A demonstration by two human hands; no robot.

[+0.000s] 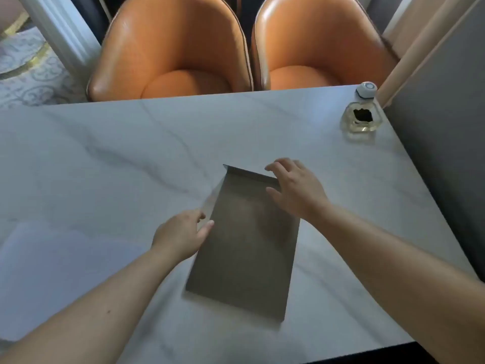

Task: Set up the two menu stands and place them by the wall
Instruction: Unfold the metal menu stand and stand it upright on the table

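1. Grey-brown flat panel, taken to be a menu stand [244, 240], lies on the white marble table [105, 153], a little toward 5 o'clock from the table's middle. Long axis runs roughly 12 to 6 o'clock, tilted slightly. A folded lip shows along its 12 o'clock edge.
2. Left hand [181, 236] sits at the panel's 9 o'clock edge. Fingers loosely curled, thumb touching or just over the edge; no closed grip visible.
3. Right hand [296, 190] sits at the 1 o'clock corner. Fingers spread and half open, thumb at the side edge, fingertips at the folded lip. Contact likely, firm hold cannot be confirmed; motion blur.
4. Only one stand visible. A faint pale rectangle [65, 271] lies on the table at 8 o'clock; whether it is the second stand cannot be told.
5. Wall [446, 127] runs along the table's 3 o'clock side. Glass bottle [358, 119] with white cap stands near it at 1 o'clock. Two orange chairs [173, 53] beyond the far edge at 12 o'clock.
6. Judgement: step in hand is the start of setting up the first stand; it is flat, not yet upright.
7. Next move likely calls for pinching the lip, raising or unfolding the panel until it stands, then carrying it toward 3 o'clock, clear of the bottle.
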